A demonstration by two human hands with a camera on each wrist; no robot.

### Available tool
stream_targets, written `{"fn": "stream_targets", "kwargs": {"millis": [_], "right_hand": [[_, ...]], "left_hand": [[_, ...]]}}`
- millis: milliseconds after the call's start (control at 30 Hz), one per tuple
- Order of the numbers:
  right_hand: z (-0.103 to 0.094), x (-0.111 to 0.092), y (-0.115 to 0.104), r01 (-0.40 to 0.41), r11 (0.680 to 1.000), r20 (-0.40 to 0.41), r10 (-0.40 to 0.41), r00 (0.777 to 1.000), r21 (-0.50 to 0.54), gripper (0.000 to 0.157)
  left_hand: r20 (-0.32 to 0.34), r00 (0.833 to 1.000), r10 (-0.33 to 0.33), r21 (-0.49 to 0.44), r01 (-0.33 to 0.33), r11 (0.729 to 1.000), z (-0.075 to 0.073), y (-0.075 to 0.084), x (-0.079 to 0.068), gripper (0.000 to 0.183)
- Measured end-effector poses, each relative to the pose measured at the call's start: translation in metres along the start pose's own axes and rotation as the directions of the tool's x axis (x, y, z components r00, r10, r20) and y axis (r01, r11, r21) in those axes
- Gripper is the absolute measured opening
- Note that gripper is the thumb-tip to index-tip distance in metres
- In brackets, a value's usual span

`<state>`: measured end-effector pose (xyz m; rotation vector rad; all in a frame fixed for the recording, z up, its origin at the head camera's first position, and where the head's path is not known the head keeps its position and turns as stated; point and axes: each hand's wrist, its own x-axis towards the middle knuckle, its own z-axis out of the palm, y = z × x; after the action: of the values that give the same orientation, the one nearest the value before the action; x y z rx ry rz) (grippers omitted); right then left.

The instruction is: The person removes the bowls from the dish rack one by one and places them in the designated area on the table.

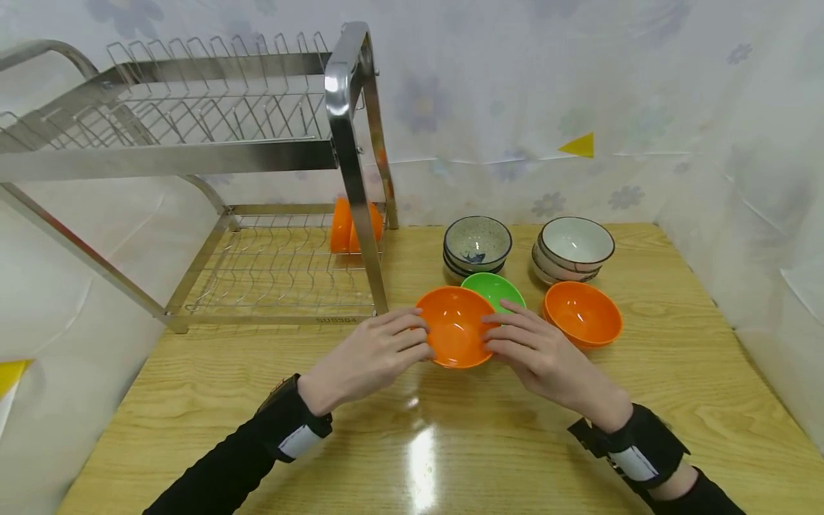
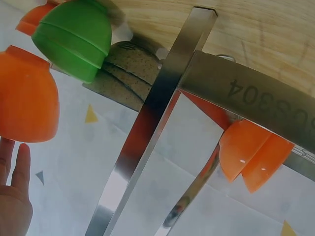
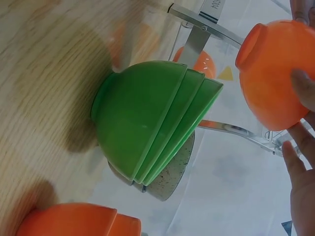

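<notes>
Both hands hold one orange bowl (image 1: 455,329) above the table, its inside facing up toward the head camera. My left hand (image 1: 370,355) grips its left rim, while my right hand (image 1: 550,354) grips the right side. In the right wrist view the thumb lies against the outside of the orange bowl (image 3: 273,78) and the fingers reach its rim. Right behind it, partly hidden in the head view, stands a stack of green bowls (image 1: 492,287). To the right are stacked orange bowls (image 1: 582,315).
A two-tier metal dish rack (image 1: 244,154) stands at the left, with two orange bowls (image 1: 341,225) on edge in its lower tier. Speckled grey bowls (image 1: 478,243) and white bowls (image 1: 577,242) are stacked at the back of the wooden table (image 1: 360,436).
</notes>
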<state>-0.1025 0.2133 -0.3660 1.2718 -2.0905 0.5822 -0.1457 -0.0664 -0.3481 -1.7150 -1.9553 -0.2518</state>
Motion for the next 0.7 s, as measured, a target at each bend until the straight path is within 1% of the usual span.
{"fn": "stream_targets", "kwargs": {"millis": [133,233,300,433,533,700], "right_hand": [[0.001,-0.002,0.001,0.029,1.000,0.001,-0.029,1.000,0.005,0.034],[-0.001,-0.005,0.001,0.026,1.000,0.013,-0.026,1.000,0.004,0.034],[-0.004,-0.008,0.001,0.012,1.000,0.021,-0.012,1.000,-0.005,0.036],[-0.011,-0.015,0.003,-0.014,1.000,0.020,0.014,1.000,-0.023,0.037],[-0.017,-0.019,0.006,-0.022,0.999,-0.002,0.022,1.000,-0.039,0.038],[-0.027,-0.023,0.008,-0.025,0.996,-0.041,0.021,0.999,-0.091,0.038]], "left_hand": [[0.001,1.000,-0.009,-0.027,0.009,1.000,0.004,0.001,0.001,0.014],[0.020,0.999,-0.038,-0.063,0.039,0.997,0.006,0.001,0.001,0.020],[0.038,0.997,-0.064,-0.097,0.068,0.993,0.007,0.001,-0.001,0.029],[0.058,0.990,-0.129,-0.176,0.137,0.975,0.006,-0.001,-0.005,0.055],[0.035,0.985,-0.168,-0.215,0.171,0.961,0.004,-0.005,-0.009,0.061],[-0.012,0.976,-0.218,-0.240,0.209,0.948,0.001,-0.012,-0.017,0.055]]}}
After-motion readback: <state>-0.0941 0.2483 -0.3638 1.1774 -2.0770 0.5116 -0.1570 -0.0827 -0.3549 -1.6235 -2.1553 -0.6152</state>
